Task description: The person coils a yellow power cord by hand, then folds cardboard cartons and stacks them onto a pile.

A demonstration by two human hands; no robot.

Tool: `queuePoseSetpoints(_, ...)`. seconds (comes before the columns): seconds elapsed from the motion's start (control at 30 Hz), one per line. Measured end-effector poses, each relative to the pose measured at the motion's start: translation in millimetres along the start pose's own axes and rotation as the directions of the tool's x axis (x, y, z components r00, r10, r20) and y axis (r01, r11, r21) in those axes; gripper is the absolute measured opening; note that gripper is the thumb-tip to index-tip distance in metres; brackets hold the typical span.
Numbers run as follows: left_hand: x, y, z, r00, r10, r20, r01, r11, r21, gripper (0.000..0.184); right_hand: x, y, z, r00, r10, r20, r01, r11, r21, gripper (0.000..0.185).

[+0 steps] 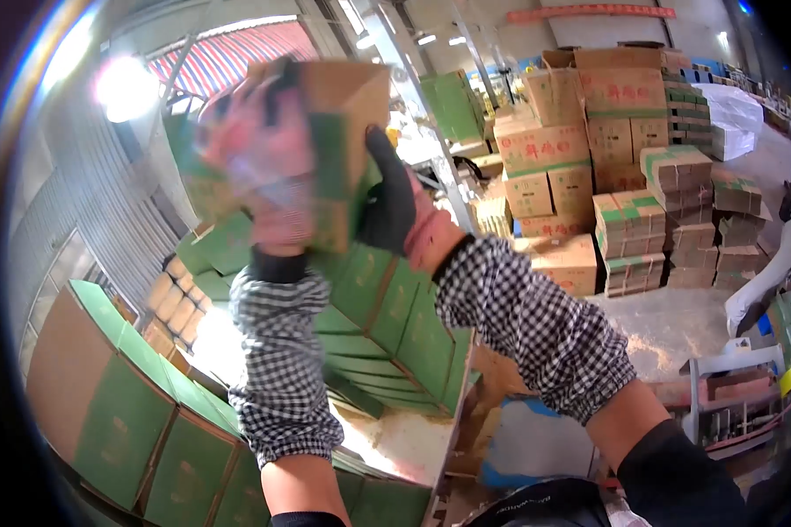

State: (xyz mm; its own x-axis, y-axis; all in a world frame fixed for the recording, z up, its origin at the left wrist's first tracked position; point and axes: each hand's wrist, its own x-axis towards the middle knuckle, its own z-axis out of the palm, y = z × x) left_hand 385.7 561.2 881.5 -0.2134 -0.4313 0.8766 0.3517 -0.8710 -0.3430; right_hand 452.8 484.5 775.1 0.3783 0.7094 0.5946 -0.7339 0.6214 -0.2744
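One gloved left hand (262, 149) and one gloved right hand (395, 207) hold one green-and-brown carton (332, 149) with their fingers.

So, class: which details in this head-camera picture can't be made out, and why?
In the head view:
Left hand: finger outlines, smeared by blur.
Held box: its far side, hidden by its near faces.
Co-worker: most of the body, cut off by the picture's dark right edge.

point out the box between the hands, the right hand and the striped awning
Box (330, 145): head view, green part of its side
Right hand (394, 206): head view, middle of the glove
Striped awning (237, 57): head view, middle of the stripes
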Motion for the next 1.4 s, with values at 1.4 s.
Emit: queuePoseSetpoints(1.4,-178,-68,-62,0.643,-0.563,0.519,0.733,0.255,-0.63,0.04,-184,0,-129,0.775,-0.415,-0.476,-0.142,0.62,-0.772,0.042)
